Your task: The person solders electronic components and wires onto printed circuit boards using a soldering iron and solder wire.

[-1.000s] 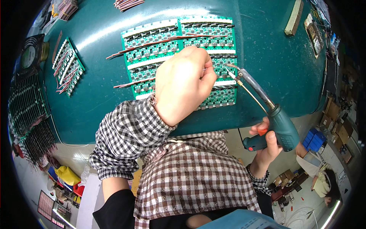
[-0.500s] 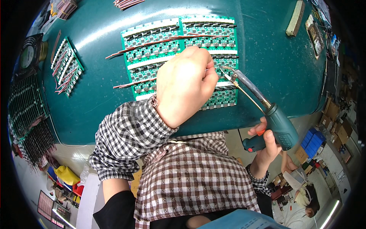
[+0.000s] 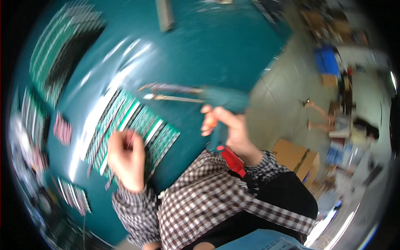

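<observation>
My right hand (image 3: 235,131) grips a green pistol-shaped soldering gun (image 3: 227,99) by its handle. Its metal tip and thin feed tube point left, over bare table just beyond the circuit board panel (image 3: 135,112) and apart from it. The panel lies flat, green with white strips and rows of small parts. My left hand (image 3: 127,160) rests over its near left part, fingers curled in a pinch. Whatever is between those fingers is hidden and blurred. Some thin wires (image 3: 109,183) stick out past the panel's edge beside this hand.
Stacks of green boards (image 3: 62,46) stand at the far left. A bundle of reddish wires (image 3: 62,130) and a small board piece with wires (image 3: 74,196) lie left of the panel. A bar (image 3: 165,16) lies at the back. A cardboard box (image 3: 293,160) stands right; another person (image 3: 346,127) is farther off.
The whole view has swung round, so the panel now appears tilted and lower left. The soldering gun's tip has moved off the panel. My left hand stays over the board.
</observation>
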Demonstrator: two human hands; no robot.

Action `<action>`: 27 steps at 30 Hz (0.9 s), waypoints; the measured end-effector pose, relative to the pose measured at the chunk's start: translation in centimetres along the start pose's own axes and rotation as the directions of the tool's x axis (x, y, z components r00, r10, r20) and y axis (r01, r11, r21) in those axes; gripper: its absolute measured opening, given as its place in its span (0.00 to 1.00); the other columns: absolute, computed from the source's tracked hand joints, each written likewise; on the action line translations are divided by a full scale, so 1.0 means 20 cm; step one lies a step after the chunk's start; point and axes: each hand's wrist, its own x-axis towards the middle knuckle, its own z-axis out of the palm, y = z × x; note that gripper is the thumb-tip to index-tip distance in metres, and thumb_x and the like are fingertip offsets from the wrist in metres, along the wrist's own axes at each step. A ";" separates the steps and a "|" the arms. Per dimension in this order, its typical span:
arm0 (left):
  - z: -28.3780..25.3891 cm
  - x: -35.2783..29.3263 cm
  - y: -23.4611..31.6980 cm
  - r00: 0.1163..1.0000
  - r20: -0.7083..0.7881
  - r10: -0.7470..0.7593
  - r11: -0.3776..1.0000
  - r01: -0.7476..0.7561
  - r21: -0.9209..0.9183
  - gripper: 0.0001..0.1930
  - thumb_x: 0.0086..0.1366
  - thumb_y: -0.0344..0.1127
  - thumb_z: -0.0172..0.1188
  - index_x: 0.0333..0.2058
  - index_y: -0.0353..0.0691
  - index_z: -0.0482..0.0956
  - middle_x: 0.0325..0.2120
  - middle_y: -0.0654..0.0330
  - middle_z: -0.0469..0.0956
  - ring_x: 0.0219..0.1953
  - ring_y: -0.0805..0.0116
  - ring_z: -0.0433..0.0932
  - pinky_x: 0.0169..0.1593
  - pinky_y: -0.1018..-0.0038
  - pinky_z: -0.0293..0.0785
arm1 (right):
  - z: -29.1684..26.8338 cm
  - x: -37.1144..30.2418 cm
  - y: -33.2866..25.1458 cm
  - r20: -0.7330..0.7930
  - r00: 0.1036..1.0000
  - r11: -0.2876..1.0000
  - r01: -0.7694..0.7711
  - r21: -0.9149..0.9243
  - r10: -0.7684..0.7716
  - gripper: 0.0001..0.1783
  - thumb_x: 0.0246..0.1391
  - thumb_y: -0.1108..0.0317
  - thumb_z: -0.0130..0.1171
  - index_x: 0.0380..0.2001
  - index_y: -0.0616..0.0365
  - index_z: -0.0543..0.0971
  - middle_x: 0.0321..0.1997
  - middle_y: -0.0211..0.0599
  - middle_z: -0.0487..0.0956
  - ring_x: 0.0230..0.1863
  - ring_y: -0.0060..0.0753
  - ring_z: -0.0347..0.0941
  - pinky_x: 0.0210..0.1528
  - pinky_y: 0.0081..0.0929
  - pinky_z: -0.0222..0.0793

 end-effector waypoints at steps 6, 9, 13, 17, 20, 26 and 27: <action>-0.03 -0.04 -0.11 0.996 0.087 -0.026 0.998 0.032 -0.059 0.06 0.63 0.29 0.61 0.30 0.33 0.75 0.22 0.65 0.73 0.25 0.78 0.68 0.28 0.80 0.65 | 0.03 0.07 0.07 -0.024 1.000 0.975 0.001 0.221 0.004 0.14 0.51 0.65 0.70 0.22 0.63 0.78 0.21 0.39 0.79 0.22 0.31 0.77 0.26 0.30 0.76; -0.05 -0.03 -0.08 0.996 0.087 0.001 0.997 0.006 -0.075 0.07 0.64 0.31 0.61 0.30 0.33 0.75 0.23 0.65 0.73 0.25 0.79 0.68 0.29 0.81 0.64 | 0.04 0.05 0.04 0.025 0.997 0.970 0.065 0.233 -0.072 0.13 0.52 0.65 0.68 0.26 0.64 0.78 0.20 0.39 0.78 0.21 0.29 0.77 0.23 0.28 0.75; -0.05 0.00 -0.09 0.994 0.107 0.008 0.995 0.002 -0.098 0.07 0.64 0.30 0.61 0.30 0.33 0.75 0.23 0.66 0.73 0.25 0.80 0.67 0.29 0.82 0.62 | 0.03 0.06 0.04 0.040 0.995 0.958 0.079 0.277 -0.094 0.13 0.52 0.64 0.68 0.28 0.64 0.78 0.20 0.39 0.78 0.21 0.29 0.77 0.23 0.27 0.75; -0.06 0.01 -0.09 0.996 0.092 -0.005 0.991 0.018 -0.133 0.07 0.64 0.29 0.60 0.29 0.32 0.76 0.23 0.66 0.73 0.25 0.80 0.66 0.29 0.82 0.62 | 0.04 0.07 0.02 0.071 0.993 0.960 0.070 0.272 -0.093 0.14 0.52 0.64 0.68 0.30 0.65 0.78 0.19 0.39 0.78 0.21 0.29 0.78 0.23 0.28 0.76; -0.06 0.02 -0.08 0.997 0.074 0.015 0.990 -0.004 -0.141 0.07 0.64 0.29 0.60 0.29 0.32 0.76 0.22 0.66 0.72 0.25 0.80 0.65 0.29 0.81 0.61 | 0.04 0.07 -0.01 0.077 0.995 0.965 0.044 0.259 -0.066 0.15 0.52 0.63 0.69 0.30 0.65 0.78 0.21 0.40 0.78 0.23 0.30 0.78 0.23 0.28 0.77; -0.07 0.01 -0.09 0.998 0.063 -0.026 0.990 0.035 -0.134 0.07 0.64 0.30 0.61 0.29 0.32 0.76 0.22 0.67 0.72 0.24 0.80 0.65 0.29 0.81 0.61 | 0.06 0.07 -0.05 0.078 0.997 0.976 0.009 0.216 -0.026 0.16 0.50 0.62 0.69 0.31 0.66 0.78 0.20 0.40 0.78 0.21 0.30 0.77 0.21 0.28 0.75; -0.10 0.00 -0.11 0.998 0.050 -0.045 0.990 0.051 -0.132 0.07 0.63 0.30 0.61 0.29 0.33 0.77 0.22 0.67 0.72 0.24 0.79 0.65 0.29 0.81 0.61 | 0.09 0.07 -0.05 0.100 0.995 0.977 -0.020 0.214 -0.002 0.16 0.50 0.62 0.69 0.31 0.66 0.78 0.20 0.40 0.78 0.21 0.30 0.77 0.21 0.28 0.75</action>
